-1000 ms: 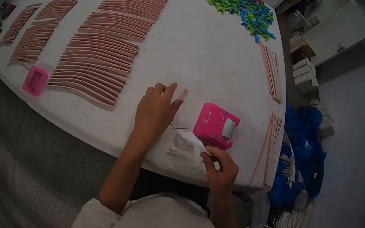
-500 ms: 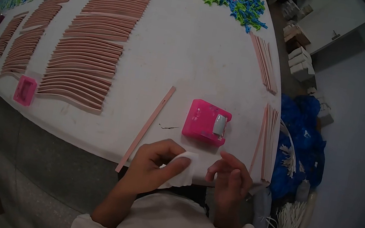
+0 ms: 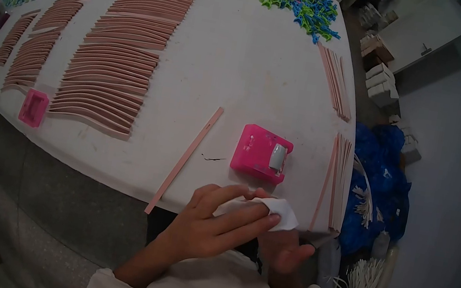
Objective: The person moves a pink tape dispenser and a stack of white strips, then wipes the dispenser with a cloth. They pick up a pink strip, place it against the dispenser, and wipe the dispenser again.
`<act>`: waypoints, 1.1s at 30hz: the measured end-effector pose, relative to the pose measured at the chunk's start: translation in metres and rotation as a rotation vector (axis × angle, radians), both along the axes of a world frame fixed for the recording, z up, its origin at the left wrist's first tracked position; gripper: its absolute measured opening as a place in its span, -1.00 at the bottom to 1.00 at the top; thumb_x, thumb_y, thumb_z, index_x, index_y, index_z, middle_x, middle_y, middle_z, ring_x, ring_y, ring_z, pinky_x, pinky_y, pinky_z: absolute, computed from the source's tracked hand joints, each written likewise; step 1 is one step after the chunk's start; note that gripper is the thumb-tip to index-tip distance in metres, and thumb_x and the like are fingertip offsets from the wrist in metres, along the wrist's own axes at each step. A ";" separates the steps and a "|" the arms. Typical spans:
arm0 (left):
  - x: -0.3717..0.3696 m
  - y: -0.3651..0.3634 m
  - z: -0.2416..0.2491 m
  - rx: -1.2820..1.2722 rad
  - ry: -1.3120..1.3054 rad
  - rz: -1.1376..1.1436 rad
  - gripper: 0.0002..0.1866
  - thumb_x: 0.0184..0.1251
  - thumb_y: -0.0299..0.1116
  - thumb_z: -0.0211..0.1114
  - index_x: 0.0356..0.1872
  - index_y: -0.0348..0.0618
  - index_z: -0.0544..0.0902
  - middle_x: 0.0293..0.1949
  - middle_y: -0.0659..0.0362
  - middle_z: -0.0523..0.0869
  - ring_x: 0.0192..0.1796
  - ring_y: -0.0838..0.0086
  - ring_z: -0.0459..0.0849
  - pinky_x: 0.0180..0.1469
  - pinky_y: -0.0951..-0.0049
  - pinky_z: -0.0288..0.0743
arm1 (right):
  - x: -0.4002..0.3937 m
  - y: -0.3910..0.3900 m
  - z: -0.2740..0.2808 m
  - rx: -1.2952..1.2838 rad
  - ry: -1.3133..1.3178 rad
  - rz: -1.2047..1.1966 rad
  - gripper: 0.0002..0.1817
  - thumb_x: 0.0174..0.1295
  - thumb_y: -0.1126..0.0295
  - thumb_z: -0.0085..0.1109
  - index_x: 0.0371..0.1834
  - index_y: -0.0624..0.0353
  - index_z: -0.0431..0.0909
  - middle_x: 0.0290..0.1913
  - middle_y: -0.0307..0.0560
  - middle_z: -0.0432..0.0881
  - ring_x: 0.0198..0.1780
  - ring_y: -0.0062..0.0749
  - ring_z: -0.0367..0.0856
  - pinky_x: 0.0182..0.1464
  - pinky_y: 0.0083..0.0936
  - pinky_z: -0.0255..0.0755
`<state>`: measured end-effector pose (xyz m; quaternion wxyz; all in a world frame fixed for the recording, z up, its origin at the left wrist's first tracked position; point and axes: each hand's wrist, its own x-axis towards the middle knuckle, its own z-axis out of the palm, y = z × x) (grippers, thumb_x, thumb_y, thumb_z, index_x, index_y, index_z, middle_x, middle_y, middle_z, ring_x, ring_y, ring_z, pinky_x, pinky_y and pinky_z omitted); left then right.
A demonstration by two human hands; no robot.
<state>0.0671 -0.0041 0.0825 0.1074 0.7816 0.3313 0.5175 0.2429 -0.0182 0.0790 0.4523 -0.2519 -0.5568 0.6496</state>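
Big white cloth-covered table (image 3: 241, 73) takes up most of the view, with rows of pinkish-tan flat strips (image 3: 109, 73) fanned out on the left. One long single pink strip (image 3: 186, 158) lies diagonally, its end poking over the near edge, just beside a bright pink square plastic box (image 3: 258, 152). Left hand (image 3: 211, 225) pinches a small white wipe (image 3: 268, 209) at the table's near edge. Right hand (image 3: 286, 250) sits open underneath it, holding nothing.
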 end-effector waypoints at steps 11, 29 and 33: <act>-0.017 0.003 -0.015 -0.016 -0.191 -0.157 -0.59 -0.10 -0.41 0.49 -0.10 -0.18 0.72 -0.34 0.25 0.62 -0.35 0.45 0.49 -0.37 0.46 0.34 | 0.014 -0.009 -0.012 -0.257 -0.007 0.421 0.39 0.02 -0.68 -0.10 0.44 0.60 0.10 0.48 0.16 0.16 0.48 -0.19 0.18 0.50 -0.28 0.00; -0.007 -0.011 -0.009 -0.341 -0.338 -0.304 -0.80 0.10 -0.62 0.42 -0.23 -0.24 0.70 -0.28 0.15 0.68 -0.25 0.30 0.73 -0.25 0.42 0.59 | 0.026 0.003 -0.029 0.336 -0.359 -0.216 -0.84 0.26 0.44 0.28 -0.30 0.28 0.51 -0.45 -0.04 0.55 -0.43 -0.38 0.55 -0.42 -0.46 0.40; 0.009 -0.015 -0.015 -0.421 -0.333 -0.282 -0.87 0.16 -0.53 0.44 -0.29 -0.23 0.67 -0.39 0.16 0.62 -0.38 0.32 0.67 -0.36 0.40 0.53 | 0.012 0.000 -0.032 0.289 -0.156 -0.353 -0.72 0.31 0.34 0.32 -0.15 0.23 0.41 -0.28 0.03 0.59 -0.35 -0.38 0.60 -0.32 -0.50 0.47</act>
